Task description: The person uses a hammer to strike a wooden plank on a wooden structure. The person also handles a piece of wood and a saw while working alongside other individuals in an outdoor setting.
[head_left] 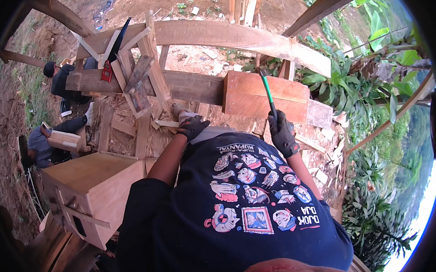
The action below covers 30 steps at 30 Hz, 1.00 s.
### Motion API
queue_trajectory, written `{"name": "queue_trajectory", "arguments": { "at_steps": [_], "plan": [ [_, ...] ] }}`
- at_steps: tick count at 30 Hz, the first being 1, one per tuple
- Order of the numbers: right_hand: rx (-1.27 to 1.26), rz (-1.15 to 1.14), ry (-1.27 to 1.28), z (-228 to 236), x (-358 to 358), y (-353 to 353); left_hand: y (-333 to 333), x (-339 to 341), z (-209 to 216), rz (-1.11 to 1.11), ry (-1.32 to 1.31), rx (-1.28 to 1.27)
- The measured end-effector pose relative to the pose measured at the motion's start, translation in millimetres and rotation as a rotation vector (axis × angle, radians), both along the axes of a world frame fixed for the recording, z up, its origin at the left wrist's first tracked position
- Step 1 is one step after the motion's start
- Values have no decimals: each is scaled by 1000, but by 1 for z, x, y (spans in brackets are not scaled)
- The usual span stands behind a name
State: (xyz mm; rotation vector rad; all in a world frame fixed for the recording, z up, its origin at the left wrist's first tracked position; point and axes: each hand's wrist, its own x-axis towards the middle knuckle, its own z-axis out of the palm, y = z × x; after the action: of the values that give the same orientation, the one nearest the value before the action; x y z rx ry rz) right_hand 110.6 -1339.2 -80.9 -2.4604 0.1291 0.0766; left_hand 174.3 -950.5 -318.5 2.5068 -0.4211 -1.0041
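"Across the dark plank [191, 86], what is lying there?"

"A reddish-brown wooden box [255, 95]; it sits toward the plank's right end, in front of the person; the right hand [282, 133], in a dark glove, is just beside its near edge."

"Is that hand holding anything?"

"Yes; its fingers are closed round the black grip of a hammer [267, 87] with a green shaft; the tool points away from the person, its head above the far edge of the box; whether it touches the wood I cannot tell."

"And the left hand [193, 128]?"

"Gloved too, well apart from the box, near the grey trousers [218, 132]; its fingers look loosely bent; how far open it is, or whether it grips something, I cannot tell."

"What else is about?"

"Beyond the box, a long curved board [223, 32]; to the left, a saw [108, 70] with a red handle, leaning among crossed timbers; nearer, at lower left, a pale plywood box [117, 177]; at far left, two people [62, 82] sitting low; on the right, leafy plants [367, 90]."
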Motion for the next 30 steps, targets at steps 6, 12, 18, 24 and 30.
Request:
{"name": "queue_trajectory", "arguments": {
  "at_steps": [6,12,18,24,30],
  "plan": [
    [34,26,-106,-8,14,20,101,-46,-54,309,130,244],
    [-190,103,77,-15,34,8,123,-101,-37,555,362,391],
    [-23,7,-147,6,31,25,113,-139,-55,146,296,434],
    [-125,95,62,-26,40,21,109,-138,-52,201,156,395],
    [16,-28,-153,28,40,36,107,-141,-37,173,133,366]
  ]
}}
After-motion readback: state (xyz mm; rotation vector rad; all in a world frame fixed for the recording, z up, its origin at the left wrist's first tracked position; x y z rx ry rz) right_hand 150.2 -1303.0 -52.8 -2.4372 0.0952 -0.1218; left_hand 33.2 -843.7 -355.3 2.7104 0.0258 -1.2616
